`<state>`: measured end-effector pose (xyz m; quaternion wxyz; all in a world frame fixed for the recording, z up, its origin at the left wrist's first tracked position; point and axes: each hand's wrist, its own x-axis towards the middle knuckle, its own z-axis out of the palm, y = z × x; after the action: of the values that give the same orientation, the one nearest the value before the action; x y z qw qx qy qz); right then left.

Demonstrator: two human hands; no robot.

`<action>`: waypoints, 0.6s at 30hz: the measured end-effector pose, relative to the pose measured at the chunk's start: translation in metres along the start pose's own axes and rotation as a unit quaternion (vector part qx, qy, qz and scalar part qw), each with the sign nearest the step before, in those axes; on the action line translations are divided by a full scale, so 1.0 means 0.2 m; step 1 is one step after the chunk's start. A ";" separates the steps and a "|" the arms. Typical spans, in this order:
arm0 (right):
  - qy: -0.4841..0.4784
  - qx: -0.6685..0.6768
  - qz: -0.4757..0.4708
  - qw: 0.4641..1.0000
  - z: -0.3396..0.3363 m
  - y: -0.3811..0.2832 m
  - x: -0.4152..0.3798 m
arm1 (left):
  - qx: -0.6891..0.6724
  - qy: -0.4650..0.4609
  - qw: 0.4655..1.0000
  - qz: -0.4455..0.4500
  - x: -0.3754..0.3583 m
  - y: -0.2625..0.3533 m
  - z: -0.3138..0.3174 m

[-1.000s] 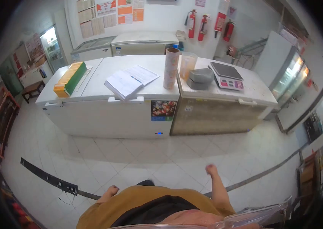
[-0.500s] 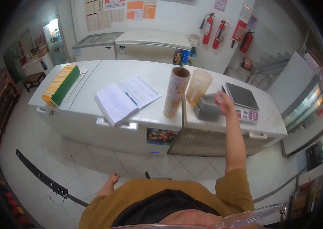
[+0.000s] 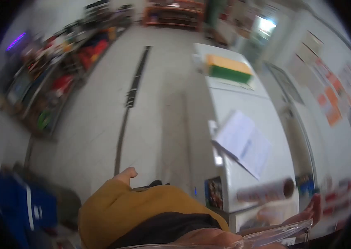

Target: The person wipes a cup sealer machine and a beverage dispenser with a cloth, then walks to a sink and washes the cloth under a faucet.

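My left hand (image 3: pixel 126 174) hangs low at my left side over the tiled floor, its thumb side showing and the other fingers hidden. At the lower right, my right hand (image 3: pixel 314 207) reaches out beyond the counter's near end; motion blur hides how its fingers are set. Nearest to it is a standing roll of printed plastic film (image 3: pixel 266 191), white with a brown core. A translucent container (image 3: pixel 273 212) stands beside the roll, partly hidden. Farther along the white freezer top lies an open notebook (image 3: pixel 244 143) with written pages.
A yellow and green box (image 3: pixel 230 69) sits at the far end of the white chest freezer (image 3: pixel 246 97). Crowded shelves (image 3: pixel 65 72) run along the left wall. A blue bag (image 3: pixel 26 199) is at lower left. A black strip (image 3: pixel 136 79) lies along the floor.
My view has swung left, so the freezers now run up the right side and the left shelves appear. The scale and grey box have left view. My right arm now shows at the lower right edge.
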<state>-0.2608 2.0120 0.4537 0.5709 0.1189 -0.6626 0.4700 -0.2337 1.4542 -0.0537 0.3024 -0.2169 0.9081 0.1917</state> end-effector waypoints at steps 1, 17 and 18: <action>-0.085 0.037 0.029 0.995 0.17 0.02 -0.09 | -0.059 0.005 0.995 -0.075 -0.06 -0.20 0.08; -0.853 -0.276 -0.342 0.281 2.38 0.14 -1.74 | -0.493 -0.108 0.817 -0.280 -0.81 -1.27 0.38; -0.931 -0.147 -0.064 0.329 2.46 0.08 -1.79 | -0.530 -0.122 0.790 -0.284 -0.76 -1.34 0.33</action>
<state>-0.4749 1.5108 0.1807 -0.3814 0.4354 -0.8105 -0.0900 0.0429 1.3053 -0.0653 0.2889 -0.5666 0.5170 0.5729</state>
